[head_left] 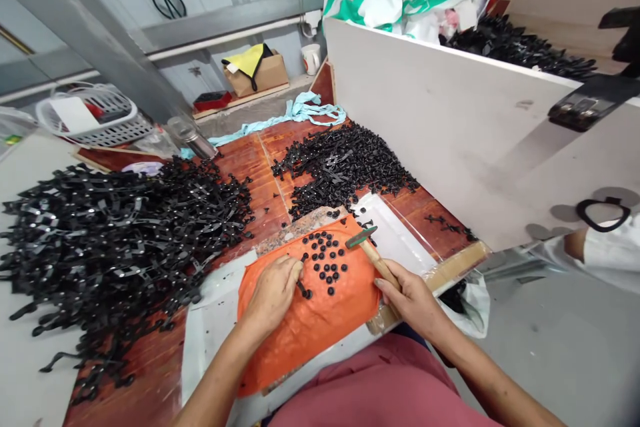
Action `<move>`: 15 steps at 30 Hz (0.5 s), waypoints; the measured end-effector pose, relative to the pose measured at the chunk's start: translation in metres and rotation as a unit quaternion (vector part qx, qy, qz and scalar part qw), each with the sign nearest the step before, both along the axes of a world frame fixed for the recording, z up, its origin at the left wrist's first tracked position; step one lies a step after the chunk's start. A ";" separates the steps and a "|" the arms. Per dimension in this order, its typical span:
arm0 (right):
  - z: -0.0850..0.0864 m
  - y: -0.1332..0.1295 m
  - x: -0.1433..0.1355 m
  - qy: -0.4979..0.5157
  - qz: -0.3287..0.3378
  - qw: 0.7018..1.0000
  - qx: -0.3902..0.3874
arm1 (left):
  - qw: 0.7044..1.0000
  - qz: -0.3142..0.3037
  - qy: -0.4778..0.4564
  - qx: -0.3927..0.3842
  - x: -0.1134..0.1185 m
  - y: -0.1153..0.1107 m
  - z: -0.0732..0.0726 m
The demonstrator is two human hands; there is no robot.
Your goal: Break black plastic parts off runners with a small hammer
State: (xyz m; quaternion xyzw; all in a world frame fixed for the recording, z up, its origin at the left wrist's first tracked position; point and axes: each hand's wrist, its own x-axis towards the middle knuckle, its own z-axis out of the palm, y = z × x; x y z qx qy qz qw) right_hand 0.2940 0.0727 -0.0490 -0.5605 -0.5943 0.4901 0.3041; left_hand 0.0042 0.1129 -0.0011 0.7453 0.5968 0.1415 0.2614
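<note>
In my right hand [411, 299] is a small hammer [374, 255], its pale wooden handle gripped low. The dark green head hovers by the right edge of an orange cloth [310, 327]. My left hand [273, 290] rests on that cloth, fingers closed on a small black plastic strap piece [303, 289] with round ends, partly hidden by the fingers. Several round black caps [327, 255] are laid out between the two hands. Beneath the cloth lies a speckled stone slab [295, 227], its far edge showing.
A large heap of black strap pieces [115, 233] covers the left side. Another heap of small black parts [345, 163] lies at the back. A white panel [425, 107] stands on the right. Behind are a white basket [107, 123], a metal flask [193, 137] and a mug [311, 60].
</note>
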 end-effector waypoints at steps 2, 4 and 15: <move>0.000 0.001 -0.001 0.000 -0.002 1.000 0.000 | 1.000 -0.008 0.010 0.005 0.001 0.002 -0.001; 0.001 0.002 -0.002 0.002 0.000 1.000 0.000 | 1.000 -0.020 0.017 0.005 0.002 0.004 -0.003; -0.003 0.002 0.000 0.005 0.007 1.000 -0.016 | 0.996 -0.042 0.081 -0.010 0.008 0.009 -0.012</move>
